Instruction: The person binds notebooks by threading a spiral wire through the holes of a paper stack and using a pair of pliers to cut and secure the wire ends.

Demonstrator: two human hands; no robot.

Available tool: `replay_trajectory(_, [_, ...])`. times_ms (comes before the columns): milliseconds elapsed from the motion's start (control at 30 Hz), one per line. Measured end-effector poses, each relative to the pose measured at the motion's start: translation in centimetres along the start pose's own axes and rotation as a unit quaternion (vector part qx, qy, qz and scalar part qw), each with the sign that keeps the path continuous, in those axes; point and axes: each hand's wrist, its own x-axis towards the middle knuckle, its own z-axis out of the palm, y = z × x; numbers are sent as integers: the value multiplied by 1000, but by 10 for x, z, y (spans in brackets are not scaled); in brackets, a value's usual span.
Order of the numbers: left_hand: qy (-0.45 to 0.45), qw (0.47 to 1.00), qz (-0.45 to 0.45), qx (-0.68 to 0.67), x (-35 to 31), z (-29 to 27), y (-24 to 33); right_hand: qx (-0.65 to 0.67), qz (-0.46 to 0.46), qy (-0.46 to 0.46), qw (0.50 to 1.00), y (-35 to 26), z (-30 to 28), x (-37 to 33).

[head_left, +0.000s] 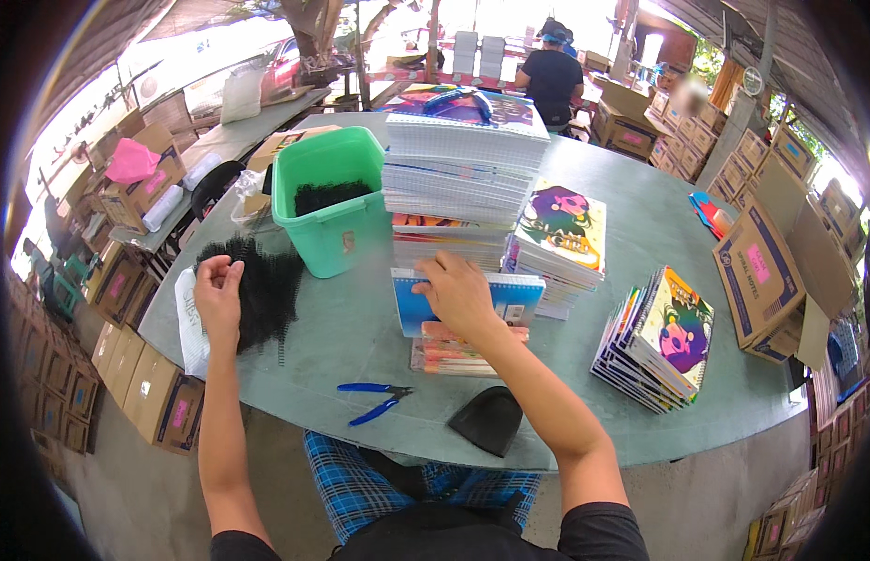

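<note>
My right hand (454, 290) grips the top edge of a blue-covered notebook (412, 304), holding it upright on a short pile of notebooks (468, 363). Over a heap of black spiral binding coils (270, 299), my left hand (218, 292) has thumb and fingers pinched together; whatever lies between them is too small to make out. A green plastic bin (337, 238) with more black coils (330, 194) inside stands between my hands, farther back. Behind the blue notebook rises a tall stack of unbound-looking notebooks (463, 173).
Blue-handled cutters (374, 388) and a dark flat piece (488, 421) lie near the table edge. Colourful notebooks stand in stacks, one behind (561, 224) and one at right (664, 341). An open carton (757, 271) sits at far right. A person (553, 79) is beyond the table.
</note>
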Motion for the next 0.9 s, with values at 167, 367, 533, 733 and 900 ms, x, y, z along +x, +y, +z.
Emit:
replay_trajectory(167, [51,969,-23,-242,3,-3,31,57,14,-44,997,-21,-11,-4])
replay_trajectory(367, [-199,979,-54,-5,-59,109,44,-71,-38,-70,994,-31,-13,-7])
replay_trajectory(533, [-303,928,157,-150,-95,148,32,-43,-146,-18,988,-19,-16,-33])
replay_trajectory(733, [-274,961,26,-2,-59,90,48,-107,-265,139,948,-24,-16,-49])
replay_trajectory(900, [-341,933,-67,-88,-74,63,77,-40,-66,-78,994,-43,-5,-22])
